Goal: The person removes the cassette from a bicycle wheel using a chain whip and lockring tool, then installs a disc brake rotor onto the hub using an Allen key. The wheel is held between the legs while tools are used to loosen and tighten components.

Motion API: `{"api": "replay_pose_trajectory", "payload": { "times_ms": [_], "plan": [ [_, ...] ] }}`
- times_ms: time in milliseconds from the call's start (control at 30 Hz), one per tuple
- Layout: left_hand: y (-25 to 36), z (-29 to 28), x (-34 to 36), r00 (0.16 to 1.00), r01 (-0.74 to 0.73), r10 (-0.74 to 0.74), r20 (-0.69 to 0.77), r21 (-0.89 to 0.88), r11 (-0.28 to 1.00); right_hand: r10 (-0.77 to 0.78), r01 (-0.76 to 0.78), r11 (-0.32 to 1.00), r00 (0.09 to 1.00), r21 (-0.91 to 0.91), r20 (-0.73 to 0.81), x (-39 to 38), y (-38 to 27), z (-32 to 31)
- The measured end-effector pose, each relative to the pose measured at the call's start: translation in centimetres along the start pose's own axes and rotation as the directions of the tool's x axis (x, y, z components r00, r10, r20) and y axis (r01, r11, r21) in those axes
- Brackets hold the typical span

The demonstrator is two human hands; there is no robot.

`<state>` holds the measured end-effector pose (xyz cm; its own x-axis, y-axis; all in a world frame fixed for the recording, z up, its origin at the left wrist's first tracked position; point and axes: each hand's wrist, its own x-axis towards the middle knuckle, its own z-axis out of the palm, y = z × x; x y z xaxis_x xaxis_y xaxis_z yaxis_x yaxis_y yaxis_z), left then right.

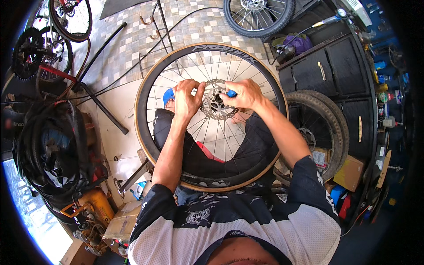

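Note:
A bicycle wheel (145, 57) with a dark rim and tan-edged tyre lies across my lap, its hub facing up. A perforated disc brake rotor (215, 115) surrounds the hub (216, 106). My left hand (187, 97) is closed at the rotor's left edge, thumb tip beside it; what its curled fingers grip is hidden. Over the rotor's right side, my right hand (247, 94) is closed with thumb and forefinger near the hub. A blue patch (231, 93) shows between them; whether it is a tool handle or footwear behind the spokes, I cannot tell.
Another wheel (258, 33) lies at the top, and knobby tyres (338, 128) lean by black drawers (320, 70) on the right. Bicycles (55, 53) stand far left, above a black heap of tyres or tubes (31, 145). A cardboard box (123, 221) sits lower left.

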<state>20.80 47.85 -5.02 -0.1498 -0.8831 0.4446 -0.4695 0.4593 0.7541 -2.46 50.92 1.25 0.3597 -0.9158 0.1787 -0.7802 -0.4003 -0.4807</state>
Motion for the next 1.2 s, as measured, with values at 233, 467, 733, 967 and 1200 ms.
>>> {"api": "replay_pose_trajectory", "payload": {
  "times_ms": [233, 467, 733, 967, 1200],
  "plan": [
    [0.2, 0.0, -0.2, 0.999, 0.033, -0.033, 0.023, 0.042, 0.999, -0.075, 0.064, 0.997, 0.963, 0.051, 0.259, 3.5, 0.7, -1.7],
    [1.5, -0.2, -0.5, 0.970, 0.006, -0.004, 0.245, -0.007, 1.000, -0.115, 0.126, 0.945, 0.992, 0.302, -0.055, 1.6, -2.4, -2.5],
    [2.9, 0.2, 0.3, 0.957, 0.135, 0.003, 0.291, -0.454, 0.881, 0.293, -0.076, 0.508, 0.952, 0.858, -0.089, 3.8, -2.7, -1.2],
    [1.4, 1.9, 0.0, 0.922, 0.338, -0.220, 0.318, -0.385, 0.859, 0.325, -0.079, 0.451, 0.942, 0.889, -0.081, 3.7, -2.9, 1.5],
    [1.3, 2.2, 0.4, 0.919, 0.316, -0.193, 0.344, -0.351, 0.881, 0.339, -0.093, 0.464, 0.937, 0.881, -0.080, 3.7, -2.5, 1.4]
  ]
}}
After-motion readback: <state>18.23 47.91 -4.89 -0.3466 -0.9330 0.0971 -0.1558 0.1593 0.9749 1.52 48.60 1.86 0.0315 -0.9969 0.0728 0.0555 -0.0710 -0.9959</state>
